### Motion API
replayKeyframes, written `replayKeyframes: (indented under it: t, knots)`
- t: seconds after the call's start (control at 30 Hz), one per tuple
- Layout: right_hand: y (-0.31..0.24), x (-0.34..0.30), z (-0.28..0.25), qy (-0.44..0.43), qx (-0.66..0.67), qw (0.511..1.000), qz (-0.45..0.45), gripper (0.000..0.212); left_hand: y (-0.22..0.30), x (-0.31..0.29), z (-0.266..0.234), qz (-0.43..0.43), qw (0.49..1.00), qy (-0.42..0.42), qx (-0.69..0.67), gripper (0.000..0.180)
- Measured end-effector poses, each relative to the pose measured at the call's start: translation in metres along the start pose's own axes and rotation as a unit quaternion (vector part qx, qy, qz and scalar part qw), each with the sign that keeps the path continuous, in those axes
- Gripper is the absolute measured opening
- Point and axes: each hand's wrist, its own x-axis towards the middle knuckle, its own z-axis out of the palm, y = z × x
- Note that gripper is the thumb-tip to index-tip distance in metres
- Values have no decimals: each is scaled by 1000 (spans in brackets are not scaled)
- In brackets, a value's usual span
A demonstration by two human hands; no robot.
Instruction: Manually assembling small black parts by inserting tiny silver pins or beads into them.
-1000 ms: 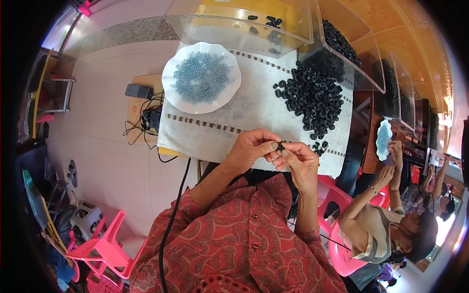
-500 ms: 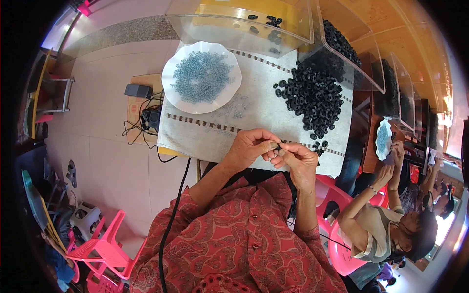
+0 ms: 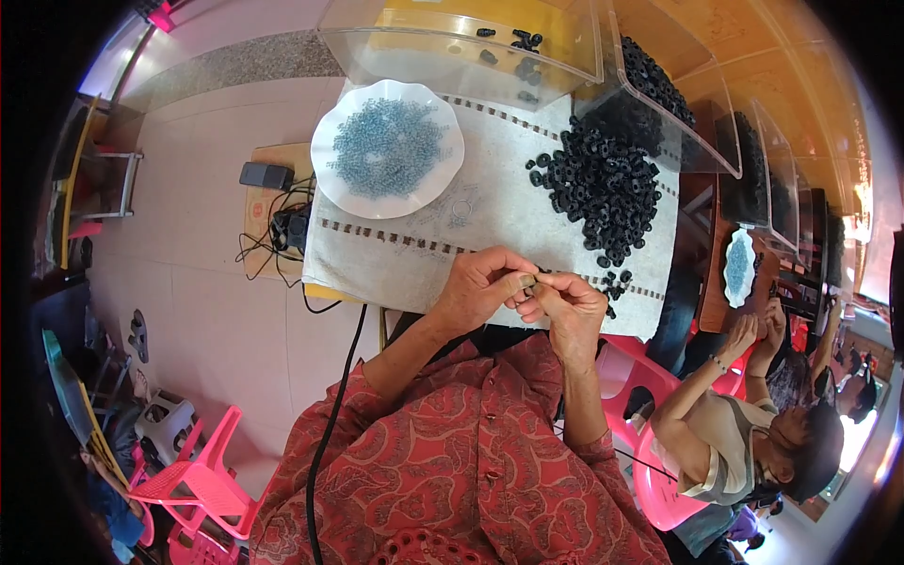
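My left hand and my right hand meet over the table's near edge, fingertips pinched together. Between them is a small black part, mostly hidden by the fingers. A few loose black parts lie just beyond my right hand. Farther back spreads a heap of black ring-like plastic parts. At the back left of the cloth stands a white scalloped plate, holding a pile of tiny blue-grey pieces too small to name.
A pale cloth with brown dashed stripes covers the table. Clear plastic bins stand behind it, with black parts inside. A black cable runs down past my left arm. To the right, a person works by another plate.
My right hand has shifted slightly left and turned a little, hiding more of the black part. The co-worker's hands have moved slightly nearer to that person.
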Motion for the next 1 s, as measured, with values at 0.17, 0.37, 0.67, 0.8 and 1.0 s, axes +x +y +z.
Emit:
replayKeyframes:
  t: [0.17,0.37,0.67,0.8,1.0]
  knots:
    - [-4,-4,0,3,-11,999,30,13,-6,-1,-3,-9,999,-7,-33,13]
    - [-8,-4,-1,-6,-19,1000,19,15,-1,-1,-1,-16,999,-5,-42,13]
    - [-7,-5,7,39,-34,998,20,13,-1,-2,3,127,983,26,132,10]
    - [-5,-9,5,32,-43,999,12,12,-7,-3,-1,97,989,6,108,11]
    - [-3,-6,-28,-115,8,992,47,10,3,-9,-2,-45,992,-58,-98,10]
